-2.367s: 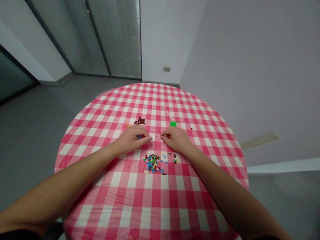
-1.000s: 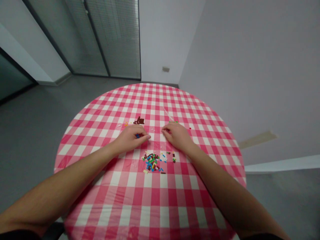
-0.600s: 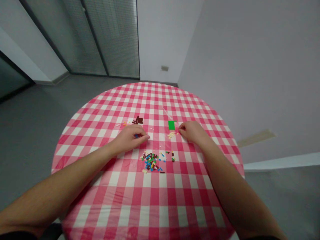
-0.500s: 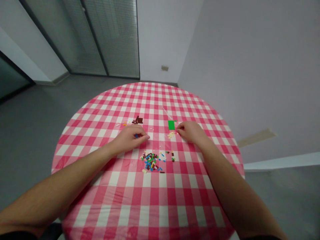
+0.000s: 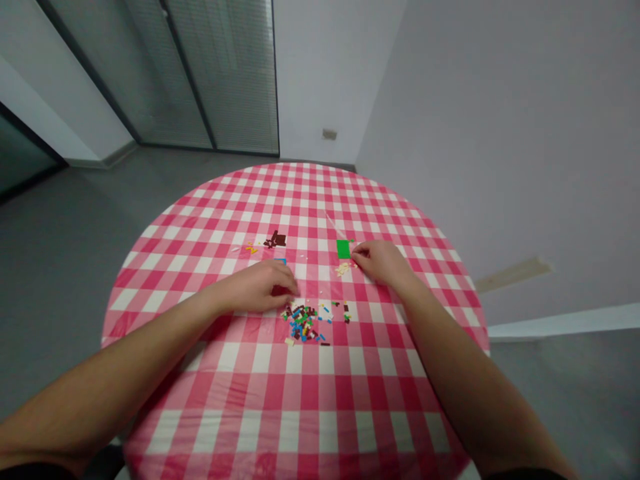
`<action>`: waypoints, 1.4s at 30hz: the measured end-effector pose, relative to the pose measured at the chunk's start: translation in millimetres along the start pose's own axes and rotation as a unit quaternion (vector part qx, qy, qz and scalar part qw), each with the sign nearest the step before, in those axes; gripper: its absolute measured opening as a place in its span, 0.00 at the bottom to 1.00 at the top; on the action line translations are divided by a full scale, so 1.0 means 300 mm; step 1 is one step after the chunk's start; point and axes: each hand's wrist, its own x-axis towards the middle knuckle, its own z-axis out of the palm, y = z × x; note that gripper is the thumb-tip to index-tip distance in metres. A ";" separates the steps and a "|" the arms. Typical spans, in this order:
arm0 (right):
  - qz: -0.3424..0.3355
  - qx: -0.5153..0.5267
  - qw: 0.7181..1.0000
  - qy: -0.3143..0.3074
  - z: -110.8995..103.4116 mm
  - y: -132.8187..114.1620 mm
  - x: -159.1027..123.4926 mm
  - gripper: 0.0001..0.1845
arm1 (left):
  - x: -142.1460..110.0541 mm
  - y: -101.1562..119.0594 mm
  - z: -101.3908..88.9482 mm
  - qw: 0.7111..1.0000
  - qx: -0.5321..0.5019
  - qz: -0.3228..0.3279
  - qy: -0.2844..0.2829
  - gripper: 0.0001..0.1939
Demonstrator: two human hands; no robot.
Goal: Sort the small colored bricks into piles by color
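Bricks sit in a loose, many-coloured heap at six o'clock on the pink gingham cloth of a round table, reading the clock from the cloth's middle with twelve at the far edge. Starting at the left, orange bits lie at ten o'clock, then a dark brown cluster at eleven, and a blue brick just past the left hand. That hand is curled, its fingers down at the heap's top edge, with a dark red piece showing beneath them; gripping it or just over it, I can't tell! Moving right, a green plate sits at one o'clock, cream crumbs just below it. The right hand is just beside them, fingertips pinched together; anything held there is too small to tell.
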 end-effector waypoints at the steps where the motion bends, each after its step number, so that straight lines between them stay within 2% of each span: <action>1: -0.006 0.006 1.000 0.009 0.001 -0.002 0.000 0.13 | -0.001 0.002 -0.001 1.000 0.000 0.000 -0.009 0.08; 10: -0.046 0.056 0.996 0.049 -0.007 -0.017 -0.008 0.12 | 0.003 0.011 0.001 0.999 0.003 0.007 -0.034 0.09; 14: -0.124 0.103 0.985 0.065 -0.009 -0.080 -0.043 0.10 | 0.008 0.014 0.011 0.999 -0.022 -0.037 0.031 0.09; 18: -0.238 0.150 0.959 0.021 0.010 -0.176 -0.096 0.08 | 0.021 0.026 0.029 0.991 -0.072 -0.065 0.094 0.09; 21: -0.284 0.160 0.945 -0.002 0.027 -0.218 -0.117 0.08 | 0.029 0.034 0.039 0.987 -0.097 -0.069 0.109 0.09; 28: -0.272 0.178 0.945 -0.026 0.034 -0.220 -0.117 0.08 | 0.035 0.032 0.046 0.985 -0.084 -0.080 0.132 0.11; 42: -0.270 0.165 0.948 -0.032 0.041 -0.226 -0.112 0.08 | 0.036 0.029 0.053 0.984 -0.086 -0.087 0.128 0.12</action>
